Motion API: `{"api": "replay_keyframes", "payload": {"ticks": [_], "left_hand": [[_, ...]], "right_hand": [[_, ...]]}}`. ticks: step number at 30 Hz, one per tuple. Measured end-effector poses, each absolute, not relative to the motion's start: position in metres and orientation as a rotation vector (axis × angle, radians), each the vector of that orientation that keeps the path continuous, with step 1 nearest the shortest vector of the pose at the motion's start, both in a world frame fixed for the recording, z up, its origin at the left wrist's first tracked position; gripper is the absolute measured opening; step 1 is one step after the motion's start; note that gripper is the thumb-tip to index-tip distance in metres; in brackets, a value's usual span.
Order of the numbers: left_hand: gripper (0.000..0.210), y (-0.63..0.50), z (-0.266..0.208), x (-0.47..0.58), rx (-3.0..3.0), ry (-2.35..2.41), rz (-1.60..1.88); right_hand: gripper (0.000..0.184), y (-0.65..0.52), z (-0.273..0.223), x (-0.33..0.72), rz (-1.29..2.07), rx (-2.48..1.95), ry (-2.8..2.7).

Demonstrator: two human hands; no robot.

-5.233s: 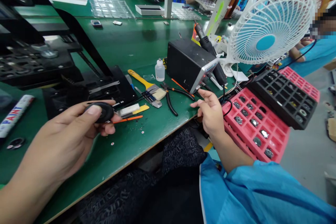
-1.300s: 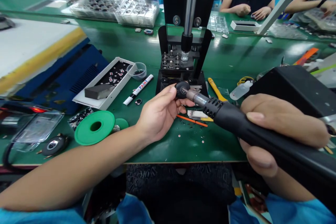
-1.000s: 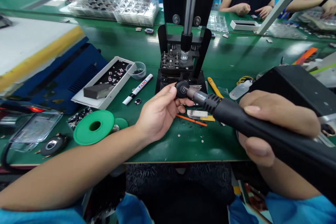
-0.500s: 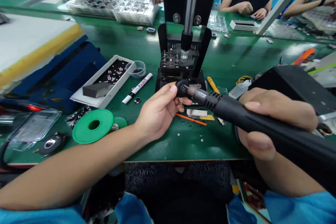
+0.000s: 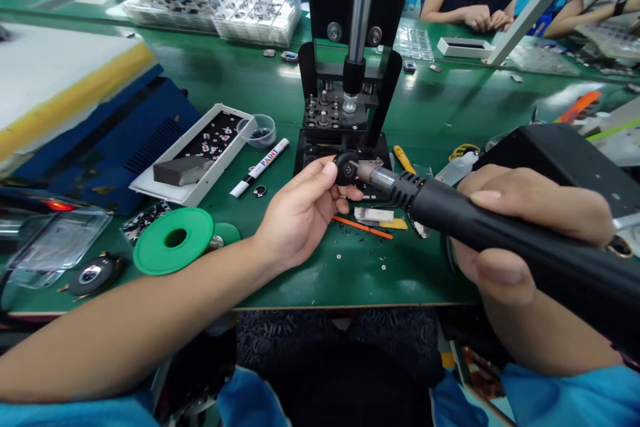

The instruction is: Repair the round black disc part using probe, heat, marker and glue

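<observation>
My left hand [image 5: 300,213] pinches a small round black part [image 5: 346,169] between thumb and fingers, its face with a small centre towards the right. My right hand [image 5: 520,227] is wrapped round the thick black handle of a hot-air gun [image 5: 440,207]. The gun points left, and its metal nozzle [image 5: 383,178] ends right at the round part's edge; whether they touch I cannot tell. Just behind both hands stands a black press [image 5: 325,107] with a steel rod and several metal pins.
Left of my hand lie a paint marker [image 5: 260,168], a white tray [image 5: 213,177] of small pieces, a clear cup [image 5: 260,130] and a green spool [image 5: 150,247]. An orange stick [image 5: 363,227] and yellow-handled tool [image 5: 403,159] lie nearby. People sit across the bench.
The view has shifted very slightly. Both hands keep the round part and the hot-air gun in nearly the same pose. Across the bench, a person's hands have come closer together.
</observation>
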State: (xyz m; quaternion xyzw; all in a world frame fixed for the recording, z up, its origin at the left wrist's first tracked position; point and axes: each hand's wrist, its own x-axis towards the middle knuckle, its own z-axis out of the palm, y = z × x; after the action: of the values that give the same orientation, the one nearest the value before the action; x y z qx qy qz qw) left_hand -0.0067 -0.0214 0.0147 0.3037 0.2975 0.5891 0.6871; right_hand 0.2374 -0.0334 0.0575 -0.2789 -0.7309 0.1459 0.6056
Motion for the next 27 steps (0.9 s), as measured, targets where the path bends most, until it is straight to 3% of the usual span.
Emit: {"api": "replay_keyframes", "payload": {"ticks": [6, 9, 15, 22, 27], "left_hand": [[0.033, -0.022, 0.016, -0.007, 0.684, 0.653, 1.314], [0.031, -0.022, 0.016, -0.007, 0.683, 0.654, 1.312], [0.034, -0.022, 0.015, -0.007, 0.683, 0.668, 1.323], [0.034, -0.023, 0.017, -0.006, 0.689, 0.671, 1.317], [0.039, -0.023, 0.018, -0.006, 0.69, 0.667, 1.317]], "right_hand": [[0.044, -0.029, 0.052, 0.239, 0.32, -0.396, -1.732], [0.042, -0.03, 0.053, 0.241, 0.365, -0.622, -1.651], [0.04, -0.016, 0.06, 0.259, 0.318, -0.401, -1.873], [0.033, -0.029, 0.068, 0.255, 0.337, -0.59, -1.779], [0.049, -0.013, 0.062, 0.26, 0.316, -0.329, -1.95]]}}
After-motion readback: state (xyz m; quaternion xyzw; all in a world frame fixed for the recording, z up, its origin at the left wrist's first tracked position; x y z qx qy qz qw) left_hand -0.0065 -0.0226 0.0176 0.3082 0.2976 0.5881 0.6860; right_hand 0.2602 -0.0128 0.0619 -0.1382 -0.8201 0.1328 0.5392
